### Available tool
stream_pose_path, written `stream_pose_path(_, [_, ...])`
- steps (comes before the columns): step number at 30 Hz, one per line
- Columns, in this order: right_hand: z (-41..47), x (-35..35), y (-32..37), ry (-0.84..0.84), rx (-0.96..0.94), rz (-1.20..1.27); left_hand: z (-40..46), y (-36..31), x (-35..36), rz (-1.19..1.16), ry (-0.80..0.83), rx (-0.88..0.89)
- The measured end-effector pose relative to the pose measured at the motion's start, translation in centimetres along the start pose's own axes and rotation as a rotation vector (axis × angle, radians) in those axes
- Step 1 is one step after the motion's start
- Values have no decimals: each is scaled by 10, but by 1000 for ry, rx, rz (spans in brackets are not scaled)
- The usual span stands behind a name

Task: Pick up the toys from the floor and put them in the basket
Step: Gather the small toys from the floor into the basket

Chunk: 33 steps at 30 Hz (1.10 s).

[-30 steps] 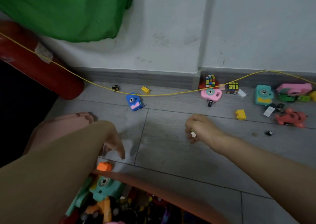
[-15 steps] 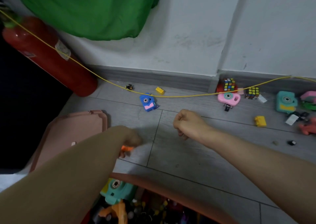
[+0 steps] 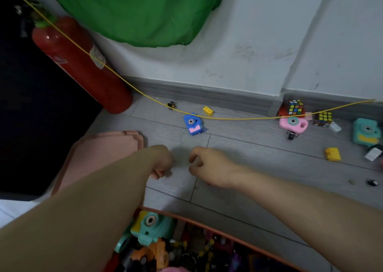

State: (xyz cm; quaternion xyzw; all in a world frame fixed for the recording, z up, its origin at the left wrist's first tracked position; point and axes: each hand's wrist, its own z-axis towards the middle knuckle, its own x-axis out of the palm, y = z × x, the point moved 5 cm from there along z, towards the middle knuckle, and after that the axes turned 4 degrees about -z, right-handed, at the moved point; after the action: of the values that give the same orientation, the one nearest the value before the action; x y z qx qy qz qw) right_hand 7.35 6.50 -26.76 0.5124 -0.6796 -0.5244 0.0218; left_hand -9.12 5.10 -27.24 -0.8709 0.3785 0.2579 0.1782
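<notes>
Both hands have drawn closer together since a second ago, and the orange piece seen at the left hand half a second back no longer shows. Now the left hand (image 3: 160, 161) hangs over the grey floor (image 3: 238, 168) with its fingers curled under; whether they hold anything I cannot tell. Just right of it, apart, the right hand (image 3: 207, 167) has fingers loosely curled, with nothing visible in them. At the near edge sits the orange-rimmed basket (image 3: 209, 227), full of toys, a teal camera (image 3: 153, 227) on top. Left of the hands lies a pink tray (image 3: 107, 153). Far across the floor, under a sagging yellow cord (image 3: 132, 86), lie a blue toy camera (image 3: 193, 124), a yellow brick (image 3: 207, 110), a pink camera (image 3: 293, 124), two puzzle cubes (image 3: 295, 107) and another yellow brick (image 3: 332, 154) at the right. A red extinguisher (image 3: 78, 64) leans at far left
</notes>
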Motion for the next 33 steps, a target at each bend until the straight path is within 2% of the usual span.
stream_pose_path(5, [22,-38,-7,-114,50,-233,14,-19,-21,-114,-158,106])
stream_pose_path(10, [48,-52,-11,-108,59,-478,30,-26,-34,-197,-266,148])
stream_pose_path(13, [64,-54,-19,-142,42,-579,38,-40,-35,-246,-271,234])
stream_pose_path(17, [83,-63,-30,-191,22,-555,51,-61,-35,-208,-245,372])
stream_pose_path(20, [90,-72,-31,-153,-23,-548,54,-70,-38,-38,-257,422])
stream_pose_path(26, [101,-79,-35,-111,-44,-704,58,-80,-41,179,-446,406])
stream_pose_path(30, [95,-78,-43,-287,-126,-582,60,-66,-66,102,-615,320])
stream_pose_path(33, [85,-79,-45,-436,-156,-462,70,-55,-86,3,-630,295])
